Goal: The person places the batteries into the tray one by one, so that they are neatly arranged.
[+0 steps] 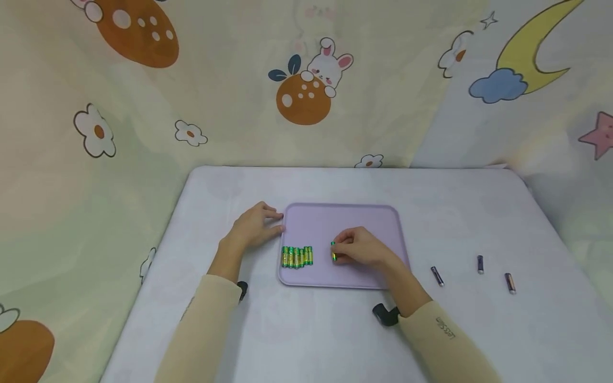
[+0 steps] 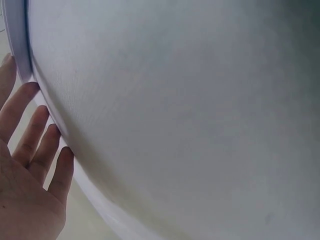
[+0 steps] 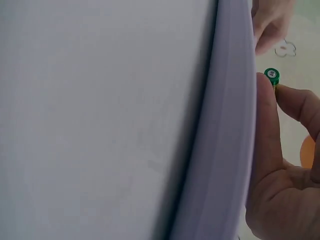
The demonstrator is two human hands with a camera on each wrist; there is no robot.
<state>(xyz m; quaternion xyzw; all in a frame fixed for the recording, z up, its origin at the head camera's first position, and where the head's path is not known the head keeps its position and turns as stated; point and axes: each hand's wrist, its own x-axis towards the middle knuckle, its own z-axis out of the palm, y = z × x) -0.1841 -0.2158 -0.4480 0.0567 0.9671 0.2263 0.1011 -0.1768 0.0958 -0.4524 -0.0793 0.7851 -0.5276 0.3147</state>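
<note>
Over the middle of a lilac tray (image 1: 354, 218), my right hand (image 1: 361, 246) pinches a green-and-yellow battery (image 1: 333, 251) between thumb and fingers. The right wrist view shows the end of this battery (image 3: 272, 74) poking out at the fingertips. Several matching batteries (image 1: 297, 257) lie side by side in a row at the tray's left side. My left hand (image 1: 256, 226) rests by the tray's left rim, its fingertips right at the edge. In the left wrist view the fingers of the left hand (image 2: 30, 175) are spread and hold nothing.
To the right of the tray, three dark batteries lie apart on the white cloth: one tilted battery (image 1: 437, 276), one upright in view (image 1: 480, 264), and one with a coppery part (image 1: 510, 283). A patterned curtain (image 1: 230, 80) hangs behind the table.
</note>
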